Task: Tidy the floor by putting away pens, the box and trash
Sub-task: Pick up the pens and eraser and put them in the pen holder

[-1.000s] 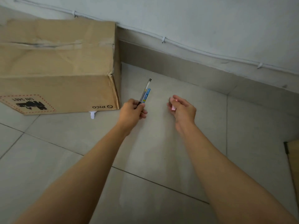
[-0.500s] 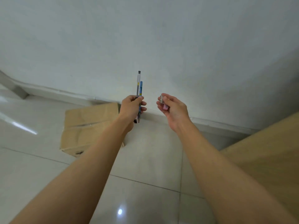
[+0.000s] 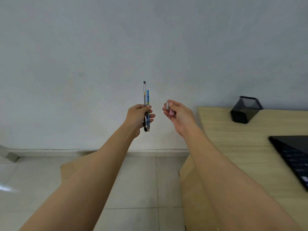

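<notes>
My left hand (image 3: 137, 118) is raised in front of the wall, closed around two upright pens (image 3: 146, 97), one clear with a grey cap and one blue. My right hand (image 3: 180, 115) is level with it, a little to the right, pinching a small pink item with a metal part (image 3: 169, 109). The cardboard box (image 3: 70, 169) lies on the floor below, mostly hidden behind my left forearm. A black mesh pen holder (image 3: 245, 111) stands on the wooden desk (image 3: 233, 147) at the right.
A black laptop (image 3: 293, 157) lies open at the desk's right edge. Grey floor tiles (image 3: 141, 180) run to a skirting board along the pale wall. A bright reflection shows on the floor at far left.
The view has risen from the floor to desk height. Both hands came up with the pens and the pink item still held; the desk, pen holder and laptop have come into view.
</notes>
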A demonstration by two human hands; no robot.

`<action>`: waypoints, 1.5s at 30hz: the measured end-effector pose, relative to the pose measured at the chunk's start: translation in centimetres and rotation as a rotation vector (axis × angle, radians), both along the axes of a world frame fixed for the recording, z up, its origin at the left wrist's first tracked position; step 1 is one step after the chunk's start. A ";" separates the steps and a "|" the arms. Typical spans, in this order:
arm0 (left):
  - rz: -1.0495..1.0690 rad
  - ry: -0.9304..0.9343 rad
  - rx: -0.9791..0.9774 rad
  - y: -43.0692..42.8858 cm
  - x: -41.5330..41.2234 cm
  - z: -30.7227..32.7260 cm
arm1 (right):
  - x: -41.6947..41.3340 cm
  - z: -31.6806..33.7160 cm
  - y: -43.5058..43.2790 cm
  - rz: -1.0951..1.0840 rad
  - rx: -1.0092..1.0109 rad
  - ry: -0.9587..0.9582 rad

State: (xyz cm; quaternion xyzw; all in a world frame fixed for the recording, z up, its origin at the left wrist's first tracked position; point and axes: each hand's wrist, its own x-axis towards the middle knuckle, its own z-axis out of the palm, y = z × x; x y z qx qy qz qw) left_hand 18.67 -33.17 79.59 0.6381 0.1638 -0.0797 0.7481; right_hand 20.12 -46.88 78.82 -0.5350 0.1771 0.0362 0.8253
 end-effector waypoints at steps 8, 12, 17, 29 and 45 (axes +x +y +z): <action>-0.107 -0.095 0.050 -12.6 2.9 5.1 | 0.2 5.0 -12.4 -0.117 -0.070 -0.021; -0.095 -0.085 0.043 -20.7 5.0 4.9 | 2.0 5.0 -20.4 -0.171 -0.176 -0.003; -0.045 -0.044 0.031 -28.6 7.8 2.3 | 5.1 2.6 -28.9 -0.305 -0.454 -0.020; 0.073 -0.048 0.067 -37.3 13.3 -1.7 | 11.1 -3.4 -37.0 -0.094 -1.029 -0.186; 0.140 -0.161 0.096 -38.1 14.4 -0.1 | 9.4 -5.0 -39.5 -0.075 -0.926 -0.200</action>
